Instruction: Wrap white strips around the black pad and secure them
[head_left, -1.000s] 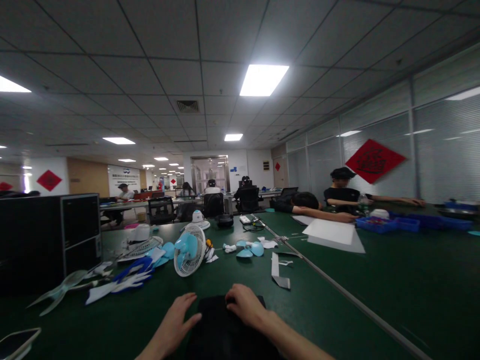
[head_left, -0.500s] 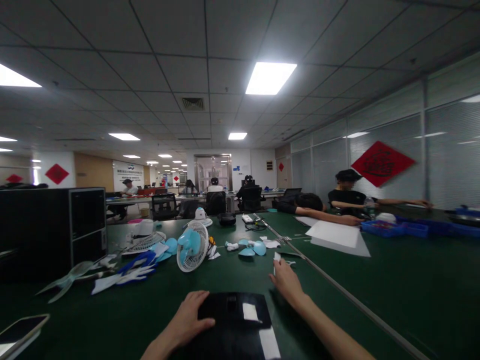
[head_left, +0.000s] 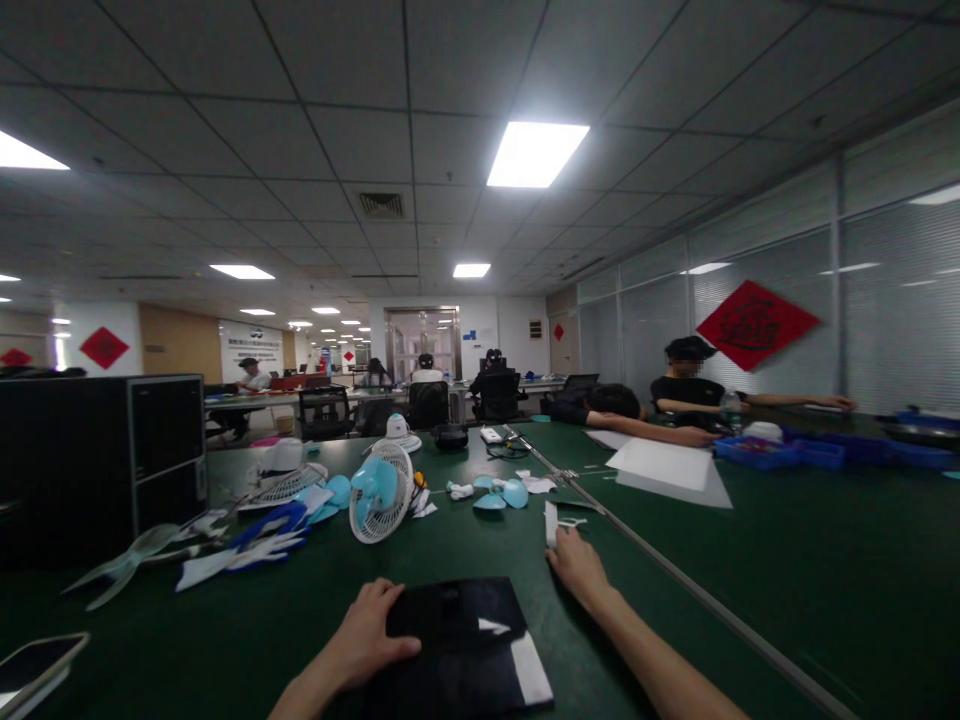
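Note:
My left hand [head_left: 367, 635] grips the left edge of a black flat panel [head_left: 442, 650], its thumb across the top face and its fingers at the far left corner. White patches show on the panel's right side; whether these are paper or reflections I cannot tell. Beyond the panel to the right, my right hand [head_left: 581, 570] is closed on a small white strip [head_left: 551, 522] that stands up past the fingertips. Close behind that hand lies another thin white piece [head_left: 574, 521]. Light blue fan blades [head_left: 501, 495] are on the table farther off.
A small fan [head_left: 381, 492], white-and-blue gloves [head_left: 262, 545] and clear blades [head_left: 131, 565] lie left on the green table [head_left: 457, 550]. A black computer case [head_left: 97, 460] stands far left, a phone [head_left: 41, 660] nearer. White sheets [head_left: 667, 470], blue trays [head_left: 757, 452] and co-workers are at right.
My right hand has shifted slightly, and more of the white strip shows above it. The panel's tilt and its white patches look different, with my left hand still on its edge.

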